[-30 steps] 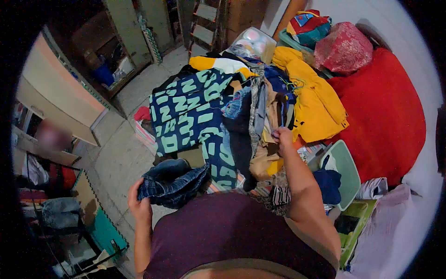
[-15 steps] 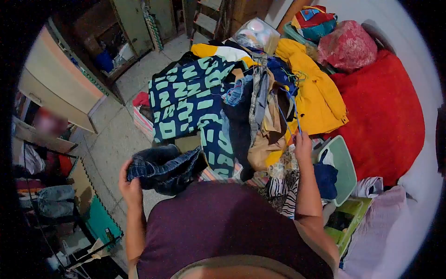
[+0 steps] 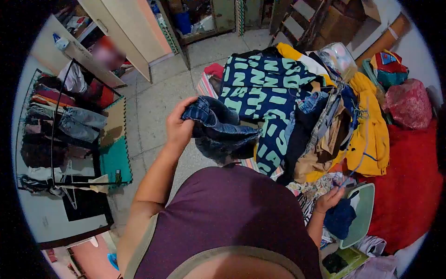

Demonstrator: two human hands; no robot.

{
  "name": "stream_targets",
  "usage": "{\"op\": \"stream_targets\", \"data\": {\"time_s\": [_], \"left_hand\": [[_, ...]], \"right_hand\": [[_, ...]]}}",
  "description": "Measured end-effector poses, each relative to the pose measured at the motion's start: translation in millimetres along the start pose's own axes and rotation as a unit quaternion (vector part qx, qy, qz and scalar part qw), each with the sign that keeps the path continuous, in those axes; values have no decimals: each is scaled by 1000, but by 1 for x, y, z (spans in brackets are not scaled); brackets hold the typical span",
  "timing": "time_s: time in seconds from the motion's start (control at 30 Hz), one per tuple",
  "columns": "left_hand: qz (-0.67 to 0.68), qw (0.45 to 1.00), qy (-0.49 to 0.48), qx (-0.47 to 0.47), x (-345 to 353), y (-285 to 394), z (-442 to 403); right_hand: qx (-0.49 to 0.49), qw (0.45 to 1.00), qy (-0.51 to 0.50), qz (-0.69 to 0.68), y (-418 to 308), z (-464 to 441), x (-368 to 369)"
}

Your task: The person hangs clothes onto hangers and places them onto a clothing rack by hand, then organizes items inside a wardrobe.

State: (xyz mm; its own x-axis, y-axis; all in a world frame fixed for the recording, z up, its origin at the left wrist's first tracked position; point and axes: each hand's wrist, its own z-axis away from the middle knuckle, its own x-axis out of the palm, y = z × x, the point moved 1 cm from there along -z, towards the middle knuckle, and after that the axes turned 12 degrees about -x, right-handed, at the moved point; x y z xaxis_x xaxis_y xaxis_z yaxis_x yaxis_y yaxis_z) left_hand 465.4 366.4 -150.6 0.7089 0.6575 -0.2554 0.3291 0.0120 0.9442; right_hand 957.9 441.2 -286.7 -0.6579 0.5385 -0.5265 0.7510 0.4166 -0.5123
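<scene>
Dark blue jeans (image 3: 216, 128) hang from my left hand (image 3: 180, 122), which is closed on their edge. My right hand (image 3: 329, 200) is low on the right, its fingers pinched on a thin blue cord (image 3: 360, 163) that runs up across a yellow jacket (image 3: 369, 128). Between the hands lies a heap of clothes, with a navy cloth with mint letters (image 3: 262, 90) on its left side and tan clothing (image 3: 313, 162) nearer my right hand. Beside that hand, dark blue cloth (image 3: 340, 217) rests in a pale green tub (image 3: 367, 209).
A rack of clothes (image 3: 55, 135) stands at the left, near a person, partly seen and blurred. At the right lie a large red cloth (image 3: 409, 186) and a pink bundle (image 3: 409, 103). A ladder (image 3: 297, 23) and cardboard boxes (image 3: 341, 25) are at the back.
The view has turned left. My right hand has drawn the cord out of the heap and down toward me. My left hand still holds the jeans, now raised a little.
</scene>
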Motion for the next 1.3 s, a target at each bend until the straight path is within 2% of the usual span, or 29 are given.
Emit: {"op": "stream_targets", "data": {"time_s": [0.07,0.17,0.2,0.23,0.27,0.33,0.37,0.4,0.5,0.53,0.63,0.67,0.77,0.8,0.9,1.03,1.13,1.23,1.3], "left_hand": [[12,1000,7,16,-6,1,0],[14,999,11,33,-22,0,2],[13,999,9,38,-27,0,2],[16,999,9,36,-29,1,3],[19,999,8,34,-32,3,4],[40,999,10,16,-37,8,5],[57,998,17,0,-38,12,6],[74,997,26,-18,-41,13,8],[95,994,59,-13,-52,12,8],[119,991,60,-13,-56,12,9],[200,977,67,-34,-72,7,14],[236,968,67,-54,-78,2,14],[329,940,51,-76,-89,0,16],[357,930,41,-75,-90,2,16],[410,906,37,-96,-91,6,13],[436,892,44,-111,-95,1,10],[431,895,42,-108,-100,6,9],[421,899,38,-114,-107,6,10],[409,903,42,-123,-109,6,9]], "right_hand": [[-45,992,57,-101,-4,-9,5],[-99,994,7,-49,-40,-43,23],[-22,980,29,-196,-65,-57,37],[58,939,49,-336,-86,-72,51],[-133,977,13,-169,-92,-89,58],[-186,975,-22,-119,-119,-114,70],[-54,968,-23,-246,-152,-121,76],[80,928,-28,-364,-172,-125,83],[56,901,-105,-416,-185,-125,115],[-16,927,-120,-355,-188,-120,116],[-30,905,-84,-415,-182,-96,125],[-33,867,-82,-491,-184,-92,128],[55,791,-120,-598,-232,-120,117],[34,802,-184,-568,-239,-129,112],[35,793,-292,-534,-263,-130,112],[68,685,-419,-592,-286,-126,104],[14,658,-524,-541,-296,-123,107],[12,626,-577,-525,-310,-114,110],[-16,638,-574,-513,-323,-109,116]]}}
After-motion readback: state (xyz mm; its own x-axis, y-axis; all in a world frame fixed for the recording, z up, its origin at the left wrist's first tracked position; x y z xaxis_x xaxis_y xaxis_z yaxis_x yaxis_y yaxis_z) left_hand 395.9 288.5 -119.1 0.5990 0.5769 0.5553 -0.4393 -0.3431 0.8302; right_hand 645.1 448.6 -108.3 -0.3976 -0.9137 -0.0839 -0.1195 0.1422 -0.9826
